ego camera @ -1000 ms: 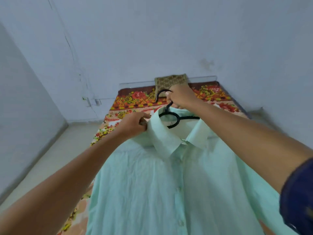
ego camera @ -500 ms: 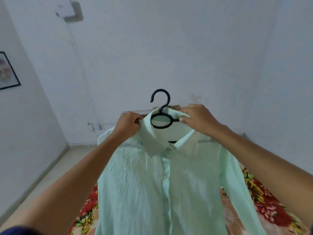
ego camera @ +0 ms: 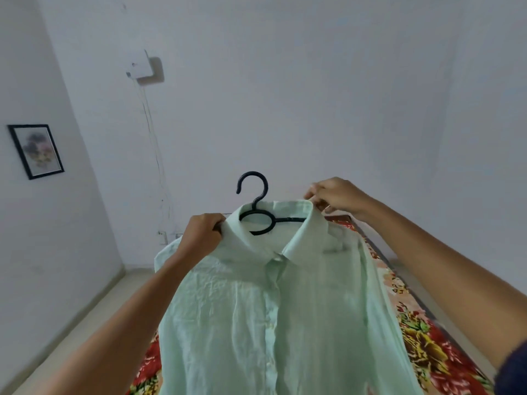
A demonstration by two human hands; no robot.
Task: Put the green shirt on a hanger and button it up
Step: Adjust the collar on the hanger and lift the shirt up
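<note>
The pale green shirt (ego camera: 273,315) hangs in the air in front of me on a black hanger (ego camera: 258,206), whose hook sticks up above the collar. The front placket looks closed down the middle; the buttons are too faint to tell. My left hand (ego camera: 204,233) grips the shirt's left shoulder next to the collar. My right hand (ego camera: 335,195) pinches the right side of the collar at its upper edge. The hanger's arms are hidden inside the shirt.
A bed with a red and yellow floral cover (ego camera: 422,340) lies below and behind the shirt. White walls surround it, with a framed picture (ego camera: 35,151) on the left wall and a white box with a cable (ego camera: 142,67) higher up. Bare floor (ego camera: 85,315) runs along the left.
The shirt on its hanger has been lifted off the bed and held upright. My right hand moved from the hanger's neck to the right collar edge. My view tilted upward.
</note>
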